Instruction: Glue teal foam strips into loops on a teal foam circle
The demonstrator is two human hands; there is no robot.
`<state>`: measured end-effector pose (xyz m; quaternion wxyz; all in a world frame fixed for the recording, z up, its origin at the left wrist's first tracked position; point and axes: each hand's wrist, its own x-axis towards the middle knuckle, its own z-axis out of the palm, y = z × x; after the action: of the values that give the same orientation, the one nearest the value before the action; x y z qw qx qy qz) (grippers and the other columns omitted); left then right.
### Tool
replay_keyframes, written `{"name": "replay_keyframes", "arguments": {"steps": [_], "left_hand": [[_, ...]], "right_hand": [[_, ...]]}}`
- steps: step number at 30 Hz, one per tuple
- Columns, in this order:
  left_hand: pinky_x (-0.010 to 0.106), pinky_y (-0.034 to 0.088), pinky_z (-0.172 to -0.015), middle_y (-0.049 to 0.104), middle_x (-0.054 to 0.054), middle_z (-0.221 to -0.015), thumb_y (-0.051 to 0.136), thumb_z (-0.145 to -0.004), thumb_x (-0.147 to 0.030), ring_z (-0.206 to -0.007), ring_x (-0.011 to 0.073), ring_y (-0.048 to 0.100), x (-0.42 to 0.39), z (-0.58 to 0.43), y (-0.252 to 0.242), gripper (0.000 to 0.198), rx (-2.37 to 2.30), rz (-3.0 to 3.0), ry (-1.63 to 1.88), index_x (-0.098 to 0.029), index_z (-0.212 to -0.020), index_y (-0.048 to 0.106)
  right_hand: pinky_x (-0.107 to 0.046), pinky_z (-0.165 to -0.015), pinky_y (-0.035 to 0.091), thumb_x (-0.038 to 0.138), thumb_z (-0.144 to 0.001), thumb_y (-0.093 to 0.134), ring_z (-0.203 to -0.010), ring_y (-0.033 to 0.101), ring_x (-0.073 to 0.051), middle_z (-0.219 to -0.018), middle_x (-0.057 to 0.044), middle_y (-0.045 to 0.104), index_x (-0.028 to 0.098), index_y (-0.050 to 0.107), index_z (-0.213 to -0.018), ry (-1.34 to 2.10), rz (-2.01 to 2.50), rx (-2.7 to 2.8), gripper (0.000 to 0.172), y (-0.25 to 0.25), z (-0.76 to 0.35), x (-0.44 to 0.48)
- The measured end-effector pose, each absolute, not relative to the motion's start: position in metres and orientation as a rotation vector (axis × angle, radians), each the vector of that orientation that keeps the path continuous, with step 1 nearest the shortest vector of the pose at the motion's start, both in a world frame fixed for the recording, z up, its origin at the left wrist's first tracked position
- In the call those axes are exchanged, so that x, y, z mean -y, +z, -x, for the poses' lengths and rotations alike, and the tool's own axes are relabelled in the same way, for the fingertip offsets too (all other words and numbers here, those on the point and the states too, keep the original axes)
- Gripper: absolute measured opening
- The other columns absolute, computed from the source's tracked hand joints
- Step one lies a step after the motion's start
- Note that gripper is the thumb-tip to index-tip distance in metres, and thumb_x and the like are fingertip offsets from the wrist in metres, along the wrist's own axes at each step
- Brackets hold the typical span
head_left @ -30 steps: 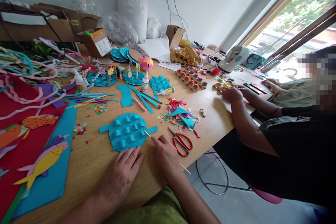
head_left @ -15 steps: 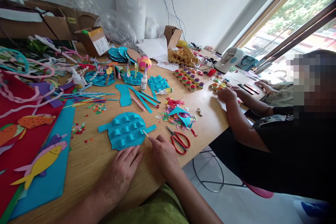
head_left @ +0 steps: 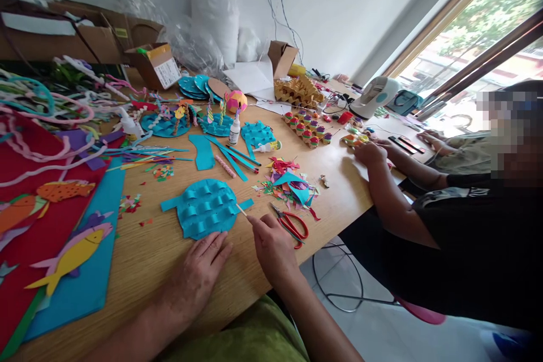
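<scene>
A round blue foam piece (head_left: 206,207) with rows of raised strip loops lies on the table in front of me. My left hand (head_left: 206,260) rests flat, its fingertips at the near edge of this piece. Pinched in my right hand (head_left: 274,243) is a thin pale stick (head_left: 241,210), its tip at the right edge of the blue piece, by a strip that sticks out. Red-handled scissors (head_left: 296,225) lie just beyond my right hand. Farther off is a heap of coloured scraps (head_left: 292,184).
At the left are coloured foam sheets (head_left: 95,283) with paper fish (head_left: 78,251). A white glue bottle (head_left: 234,131), blue strips (head_left: 229,161) and an egg tray (head_left: 307,129) stand farther back. On the right, a co-worker's hands (head_left: 369,153) work at the table.
My right hand has drawn slightly right and toward me with the stick, baring more of the strip at the piece's right edge. My left hand stays at the near edge.
</scene>
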<state>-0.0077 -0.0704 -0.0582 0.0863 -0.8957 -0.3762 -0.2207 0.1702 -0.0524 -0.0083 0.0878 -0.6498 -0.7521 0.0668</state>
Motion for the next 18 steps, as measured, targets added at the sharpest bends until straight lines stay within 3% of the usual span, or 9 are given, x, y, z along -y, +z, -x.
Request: {"name": "replay_keyframes", "arguments": {"steps": [6,18], "left_hand": [[0.037,0.052,-0.085,0.063,0.015,-0.112,0.028,-0.081,0.002,-0.106,0.0247,0.057,0.070,-0.002,-0.051,0.042,1.182,2.713,-0.636,-0.009,-0.103,0.063],[0.035,0.050,-0.089,0.061,0.015,-0.116,0.028,-0.079,0.001,-0.109,0.0244,0.056,0.070,0.001,-0.061,0.047,1.147,2.735,-0.572,-0.008,-0.113,0.058]], "right_hand": [[-0.021,-0.055,0.030,0.012,-0.085,0.045,-0.067,0.052,-0.013,-0.077,-0.002,0.057,0.028,0.064,-0.106,0.238,1.808,2.312,0.032,-0.013,-0.161,0.057],[-0.022,-0.054,0.027,0.016,-0.085,0.048,-0.062,0.045,-0.012,-0.072,-0.001,0.055,0.022,0.067,-0.093,0.221,1.802,2.336,0.022,-0.028,-0.153,0.050]]}}
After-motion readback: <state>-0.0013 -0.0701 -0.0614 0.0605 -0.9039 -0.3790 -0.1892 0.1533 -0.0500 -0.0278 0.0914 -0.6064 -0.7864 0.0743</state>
